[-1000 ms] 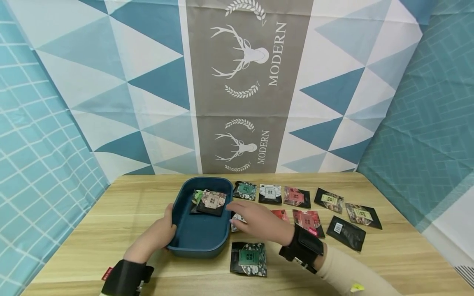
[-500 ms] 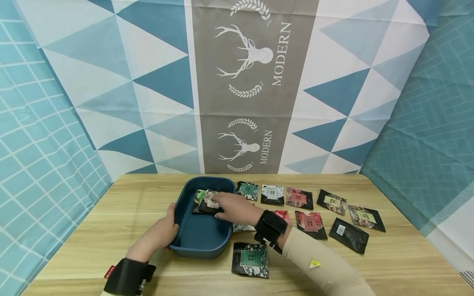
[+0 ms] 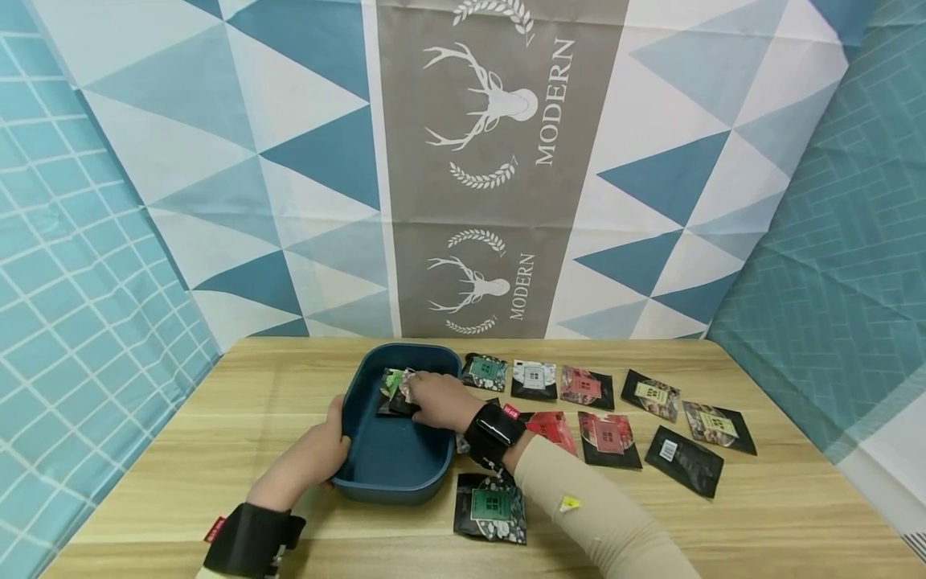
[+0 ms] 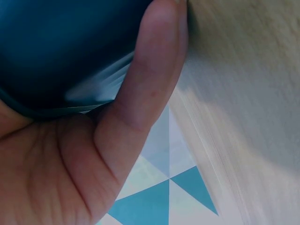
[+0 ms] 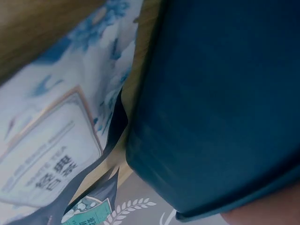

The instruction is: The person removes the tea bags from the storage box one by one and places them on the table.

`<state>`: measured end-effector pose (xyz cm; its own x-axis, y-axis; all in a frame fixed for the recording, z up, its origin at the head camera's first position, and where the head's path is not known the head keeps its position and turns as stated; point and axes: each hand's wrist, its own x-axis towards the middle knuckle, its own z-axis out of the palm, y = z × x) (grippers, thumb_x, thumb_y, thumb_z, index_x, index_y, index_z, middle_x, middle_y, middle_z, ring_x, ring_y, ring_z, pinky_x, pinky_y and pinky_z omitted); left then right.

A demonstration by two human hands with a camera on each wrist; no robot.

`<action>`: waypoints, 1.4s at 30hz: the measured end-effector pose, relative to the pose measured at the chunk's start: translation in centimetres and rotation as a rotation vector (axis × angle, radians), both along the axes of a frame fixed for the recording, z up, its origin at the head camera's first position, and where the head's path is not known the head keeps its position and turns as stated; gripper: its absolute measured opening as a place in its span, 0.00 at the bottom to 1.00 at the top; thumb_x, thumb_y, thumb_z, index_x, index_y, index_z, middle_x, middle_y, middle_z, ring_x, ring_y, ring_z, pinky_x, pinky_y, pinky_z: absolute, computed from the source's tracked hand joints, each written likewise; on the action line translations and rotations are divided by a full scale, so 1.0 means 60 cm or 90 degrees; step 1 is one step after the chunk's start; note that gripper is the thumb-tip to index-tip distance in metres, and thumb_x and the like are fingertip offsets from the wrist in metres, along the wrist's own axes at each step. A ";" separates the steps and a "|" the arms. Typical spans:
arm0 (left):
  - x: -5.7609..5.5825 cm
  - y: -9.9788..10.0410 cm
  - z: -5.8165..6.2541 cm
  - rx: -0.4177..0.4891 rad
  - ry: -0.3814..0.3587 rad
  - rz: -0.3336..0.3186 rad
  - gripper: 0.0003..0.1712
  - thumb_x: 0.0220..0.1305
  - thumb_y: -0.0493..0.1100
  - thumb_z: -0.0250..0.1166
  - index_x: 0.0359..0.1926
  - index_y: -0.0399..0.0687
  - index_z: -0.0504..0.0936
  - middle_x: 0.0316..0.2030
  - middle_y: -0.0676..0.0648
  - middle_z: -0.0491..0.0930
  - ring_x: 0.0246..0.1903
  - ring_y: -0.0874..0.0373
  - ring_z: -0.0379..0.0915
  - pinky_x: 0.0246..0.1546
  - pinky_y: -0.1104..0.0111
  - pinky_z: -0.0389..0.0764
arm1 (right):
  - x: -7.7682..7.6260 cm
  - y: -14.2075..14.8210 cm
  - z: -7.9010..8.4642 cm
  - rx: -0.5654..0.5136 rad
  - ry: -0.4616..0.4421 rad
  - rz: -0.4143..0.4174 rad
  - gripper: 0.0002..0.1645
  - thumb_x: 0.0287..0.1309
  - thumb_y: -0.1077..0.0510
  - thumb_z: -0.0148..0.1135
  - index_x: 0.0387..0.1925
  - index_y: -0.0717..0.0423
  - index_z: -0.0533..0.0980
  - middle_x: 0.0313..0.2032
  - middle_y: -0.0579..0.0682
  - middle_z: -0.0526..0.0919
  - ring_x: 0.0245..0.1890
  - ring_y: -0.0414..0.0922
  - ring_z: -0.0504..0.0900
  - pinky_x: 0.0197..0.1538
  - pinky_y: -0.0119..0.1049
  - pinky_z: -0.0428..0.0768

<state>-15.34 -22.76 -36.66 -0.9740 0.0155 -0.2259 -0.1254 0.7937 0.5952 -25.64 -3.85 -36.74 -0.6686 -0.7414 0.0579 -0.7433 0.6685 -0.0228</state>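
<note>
A dark blue bin [image 3: 391, 458] stands on the wooden table. My left hand [image 3: 316, 446] grips its left rim, and a finger [image 4: 145, 70] runs along its wall in the left wrist view. Inside the bin, a tea packet with a pale brown label [image 3: 407, 391] overlaps one with a green label [image 3: 391, 380]. My right hand [image 3: 441, 400] reaches over the right rim, with curled fingertips pinching the brown-labelled packet; the hand covers much of it. In the right wrist view, a white tea packet [image 5: 51, 154] lies beside the bin wall.
Tea packets in green [image 3: 485, 371], white [image 3: 534, 379], red [image 3: 609, 438] and yellow-green [image 3: 651, 394] labels lie right of the bin. One black packet shows its barcode side [image 3: 684, 461]. Another green-labelled packet [image 3: 490, 508] lies near the front. A patterned cloth [image 3: 477, 201] hangs behind the table.
My right hand has moved left from the bin's right rim into the bin and onto the brown-labelled tea packet. The left hand still holds the bin's left side.
</note>
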 end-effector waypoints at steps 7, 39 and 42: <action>0.001 0.002 0.002 -0.003 0.006 0.002 0.38 0.67 0.34 0.40 0.70 0.34 0.29 0.22 0.38 0.75 0.13 0.52 0.74 0.19 0.64 0.73 | 0.004 -0.008 -0.003 0.054 0.024 -0.051 0.36 0.54 0.47 0.65 0.62 0.56 0.68 0.61 0.51 0.72 0.59 0.45 0.74 0.47 0.35 0.79; 0.002 0.003 -0.003 0.016 0.015 0.010 0.39 0.68 0.35 0.41 0.70 0.35 0.29 0.26 0.35 0.76 0.13 0.52 0.73 0.18 0.63 0.73 | 0.021 0.023 0.026 -0.083 0.029 0.020 0.24 0.67 0.61 0.45 0.63 0.50 0.66 0.58 0.51 0.75 0.41 0.45 0.78 0.36 0.29 0.73; 0.005 0.003 0.000 0.014 0.014 0.009 0.39 0.68 0.35 0.41 0.70 0.34 0.28 0.26 0.35 0.76 0.13 0.52 0.74 0.18 0.63 0.73 | 0.030 0.033 0.045 -0.101 0.007 0.031 0.24 0.67 0.63 0.44 0.63 0.50 0.66 0.59 0.51 0.74 0.38 0.45 0.78 0.31 0.29 0.67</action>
<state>-15.06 -22.57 -36.64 -0.9790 0.0070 -0.2037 -0.1225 0.7784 0.6158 -23.87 -1.89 -34.04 -0.6301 -0.7544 0.1838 -0.7760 0.6199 -0.1162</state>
